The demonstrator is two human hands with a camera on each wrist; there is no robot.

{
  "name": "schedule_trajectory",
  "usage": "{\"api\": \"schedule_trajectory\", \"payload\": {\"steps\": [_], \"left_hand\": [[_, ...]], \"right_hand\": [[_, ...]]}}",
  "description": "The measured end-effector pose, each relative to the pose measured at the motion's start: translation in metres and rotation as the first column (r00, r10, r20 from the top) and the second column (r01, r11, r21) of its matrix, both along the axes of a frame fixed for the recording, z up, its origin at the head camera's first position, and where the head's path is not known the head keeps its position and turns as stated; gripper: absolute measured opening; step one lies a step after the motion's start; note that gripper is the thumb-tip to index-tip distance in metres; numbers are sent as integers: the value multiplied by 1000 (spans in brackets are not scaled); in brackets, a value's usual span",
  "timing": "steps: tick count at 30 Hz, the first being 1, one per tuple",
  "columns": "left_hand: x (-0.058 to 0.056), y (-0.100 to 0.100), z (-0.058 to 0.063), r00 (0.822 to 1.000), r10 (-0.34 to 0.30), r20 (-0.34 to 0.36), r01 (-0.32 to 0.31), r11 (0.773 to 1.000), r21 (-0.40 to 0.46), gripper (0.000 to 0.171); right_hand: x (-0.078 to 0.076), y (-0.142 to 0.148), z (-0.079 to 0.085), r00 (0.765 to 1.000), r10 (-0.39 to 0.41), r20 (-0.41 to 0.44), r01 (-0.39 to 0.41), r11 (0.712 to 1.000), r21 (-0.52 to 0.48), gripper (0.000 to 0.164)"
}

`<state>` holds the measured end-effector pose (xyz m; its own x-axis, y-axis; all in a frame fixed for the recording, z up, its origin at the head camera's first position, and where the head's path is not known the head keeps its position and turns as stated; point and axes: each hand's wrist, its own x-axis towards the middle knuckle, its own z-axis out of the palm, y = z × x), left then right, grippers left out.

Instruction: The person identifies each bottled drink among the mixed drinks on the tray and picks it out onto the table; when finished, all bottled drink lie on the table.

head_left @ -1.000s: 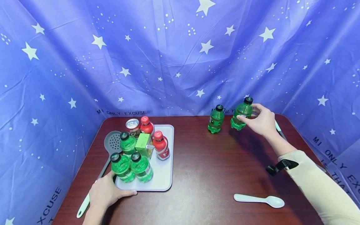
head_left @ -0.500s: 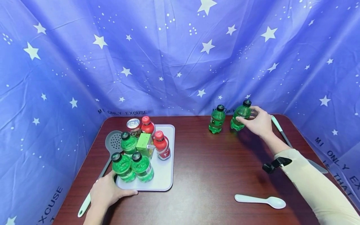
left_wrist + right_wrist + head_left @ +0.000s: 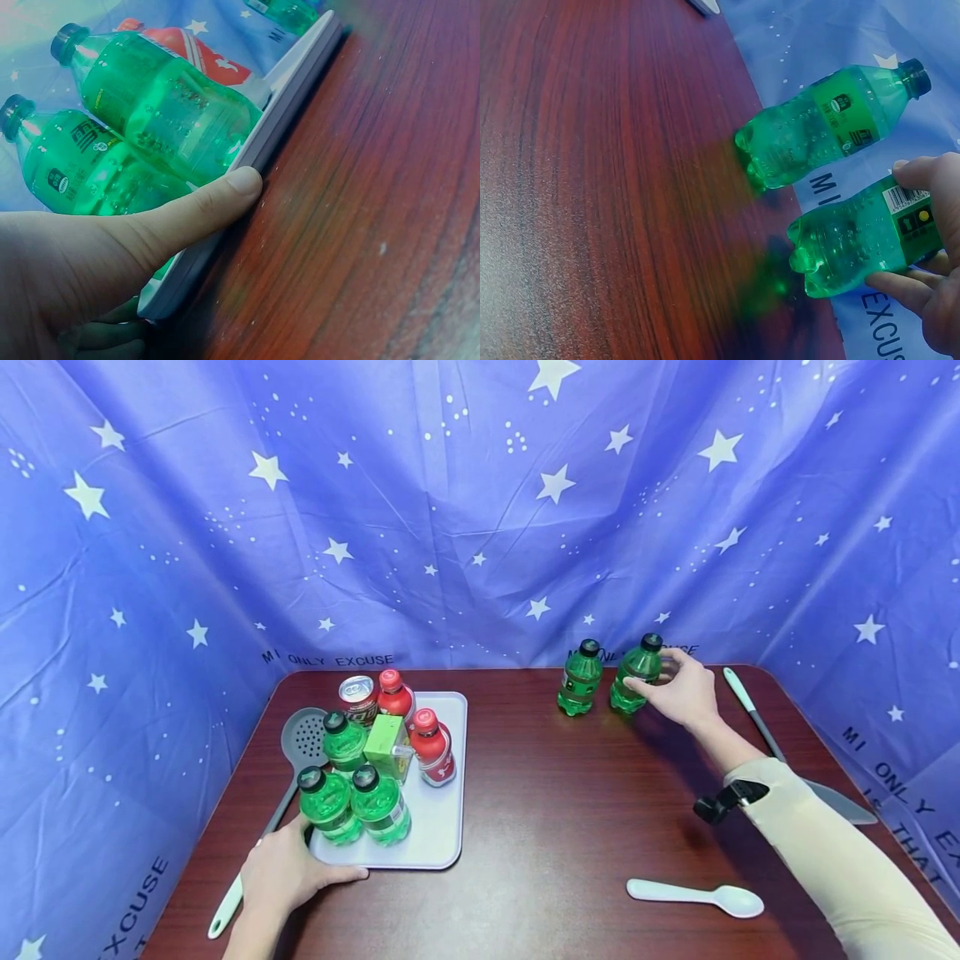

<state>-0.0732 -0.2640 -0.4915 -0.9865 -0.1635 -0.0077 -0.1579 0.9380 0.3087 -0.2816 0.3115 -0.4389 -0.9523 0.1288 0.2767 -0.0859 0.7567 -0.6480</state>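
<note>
My right hand [image 3: 681,692] grips a green soda bottle [image 3: 847,247] with a black cap near the back of the table. Its base is at or just above the wood; I cannot tell whether it touches. Just left of it stands a second green bottle [image 3: 580,681], upright. My left hand [image 3: 281,870] holds the near left corner of a pale tray [image 3: 438,843], thumb on the front rim. On the tray are more green bottles [image 3: 378,810], red bottles [image 3: 432,752], a can [image 3: 358,697] and a green box [image 3: 386,743].
A grey slotted skimmer [image 3: 303,739] with a pale handle lies left of the tray. At the front right is a white spoon [image 3: 693,892]. A grey-bladed utensil [image 3: 840,802] lies partly under the right forearm. Starry blue cloth [image 3: 480,527] hangs behind the table.
My right hand has lowered the green bottle and brought it slightly left, nearer the standing one. My left hand stays on the tray corner.
</note>
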Motion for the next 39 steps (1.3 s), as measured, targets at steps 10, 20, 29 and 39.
{"api": "schedule_trajectory", "payload": {"steps": [10,20,29,39], "left_hand": [[0,1,1,1000,0,4,0,1000,4,118],[0,2,1,1000,0,12,0,1000,4,119],[0,2,1,1000,-1,2,1,1000,-2,119],[0,2,1,1000,3,-3,-3,1000,-1,118]], "right_hand": [[1,-1,-5,1000,13,-1,-13,1000,-5,74],[1,-1,-11,1000,2,-30,-2,1000,12,71],[1,0,-14,999,12,-38,-12,1000,12,72],[1,-1,-13,999,19,-37,-19,1000,22,74]]}}
